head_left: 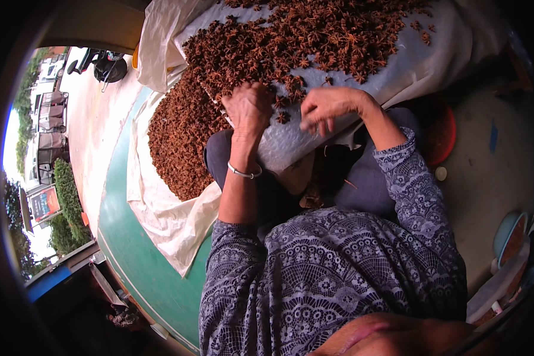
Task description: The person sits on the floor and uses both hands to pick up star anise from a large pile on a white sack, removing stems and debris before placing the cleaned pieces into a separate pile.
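Note:
A heap of brown star anise (pixel 302 41) lies on a pale plastic-covered surface (pixel 282 145) in front of me. My left hand (pixel 249 110), with a silver bangle on its wrist, is at the heap's near left edge. Its fingers are curled closed, and whatever they may hold is hidden. To its right, my right hand (pixel 331 108) hovers over the near edge of the plastic. Its fingers hang bent and somewhat apart, with nothing visible in them. A few loose star anise pods (pixel 283 117) sit between the two hands.
Down to the left, a large pile of smaller brown pieces (pixel 178 142) rests on a white sheet (pixel 169 237) over green floor (pixel 124 237). A red basin (pixel 444 136) stands right of my knee. A blue-green container (pixel 509 237) is at far right. A motorcycle (pixel 104 65) is outside.

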Available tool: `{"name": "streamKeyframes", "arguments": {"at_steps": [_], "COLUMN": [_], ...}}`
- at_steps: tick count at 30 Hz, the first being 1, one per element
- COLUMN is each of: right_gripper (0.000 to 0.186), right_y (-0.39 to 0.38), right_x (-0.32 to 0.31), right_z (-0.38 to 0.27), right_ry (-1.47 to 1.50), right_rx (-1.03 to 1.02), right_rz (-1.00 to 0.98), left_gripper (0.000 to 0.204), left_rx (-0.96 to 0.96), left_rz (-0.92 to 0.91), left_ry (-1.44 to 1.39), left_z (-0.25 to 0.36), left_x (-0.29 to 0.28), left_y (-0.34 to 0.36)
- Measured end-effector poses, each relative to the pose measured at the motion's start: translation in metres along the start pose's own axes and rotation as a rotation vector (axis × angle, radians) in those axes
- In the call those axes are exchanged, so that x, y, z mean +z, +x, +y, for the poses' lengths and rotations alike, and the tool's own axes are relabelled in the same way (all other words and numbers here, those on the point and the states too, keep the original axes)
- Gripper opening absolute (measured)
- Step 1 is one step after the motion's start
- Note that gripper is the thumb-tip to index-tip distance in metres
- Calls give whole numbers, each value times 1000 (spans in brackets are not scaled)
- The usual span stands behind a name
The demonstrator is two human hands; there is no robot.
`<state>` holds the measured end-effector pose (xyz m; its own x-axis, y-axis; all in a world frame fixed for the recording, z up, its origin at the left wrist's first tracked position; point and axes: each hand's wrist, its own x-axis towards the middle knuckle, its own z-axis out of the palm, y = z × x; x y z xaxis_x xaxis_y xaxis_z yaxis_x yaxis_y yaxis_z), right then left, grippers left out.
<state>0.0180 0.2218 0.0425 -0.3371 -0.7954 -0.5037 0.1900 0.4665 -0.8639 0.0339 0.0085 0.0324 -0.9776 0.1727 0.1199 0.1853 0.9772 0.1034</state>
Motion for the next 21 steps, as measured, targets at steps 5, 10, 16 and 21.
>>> {"name": "streamKeyframes", "arguments": {"at_steps": [5,10,16,21], "right_gripper": [46,46,41,59], "right_y": [33,53,34,32], "right_x": [-9,1,-19,-31], "right_z": [22,18,10,21], "right_ry": [64,41,699,37], "right_rx": [-171,-308,-685,-450], "right_rz": [594,651,506,1131], "left_gripper": [15,14,14,17], "left_rx": [69,-247,-86,-19], "left_rz": [-69,-259,-636,-64], "left_ry": [-63,-1194,-1875,-234], "left_z": [-8,10,9,23], "left_x": [45,12,-13,28], "left_y": [-10,8,10,8]}}
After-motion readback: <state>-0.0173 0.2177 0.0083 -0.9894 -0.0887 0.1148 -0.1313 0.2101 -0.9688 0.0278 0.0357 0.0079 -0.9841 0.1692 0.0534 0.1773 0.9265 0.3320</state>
